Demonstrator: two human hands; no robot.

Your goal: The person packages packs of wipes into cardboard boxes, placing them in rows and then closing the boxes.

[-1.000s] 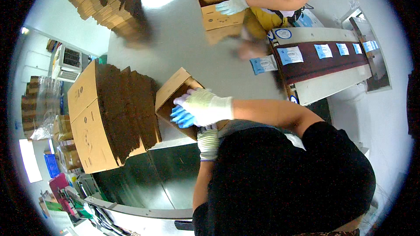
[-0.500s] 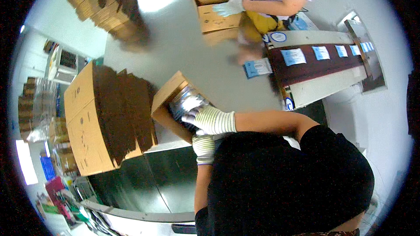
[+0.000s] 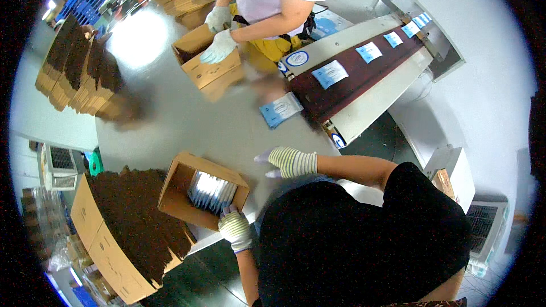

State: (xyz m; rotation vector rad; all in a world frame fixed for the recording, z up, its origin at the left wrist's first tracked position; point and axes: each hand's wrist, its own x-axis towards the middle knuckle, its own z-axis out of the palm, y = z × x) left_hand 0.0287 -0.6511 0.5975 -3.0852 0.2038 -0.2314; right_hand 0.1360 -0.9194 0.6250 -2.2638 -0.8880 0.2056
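Note:
An open cardboard box (image 3: 170, 190) stands tilted in view on the near left of the grey table. Silvery and blue flat packets (image 3: 207, 192) are lined up on edge inside it, with part of the box's inside left bare. My left hand (image 3: 235, 230), in a striped glove, grips the box's near right rim. My right hand (image 3: 291, 162), gloved the same way, hovers to the right of the box. Its fingers are apart and it holds nothing. Nearest to it on the far side is a blue and white packet (image 3: 281, 110) at the belt's end.
A conveyor belt (image 3: 341, 88) at the right carries several blue and white packets. Across the grey table (image 3: 187, 119), a co-worker's gloved hands (image 3: 219, 45) hold another open box (image 3: 210, 74). Stacks of flattened cardboard (image 3: 111, 244) stand at the left, near and far.
My right hand has come out of the box and moved right, empty. My left hand has shifted to the box's rim. The view has turned, so the belt appears more slanted.

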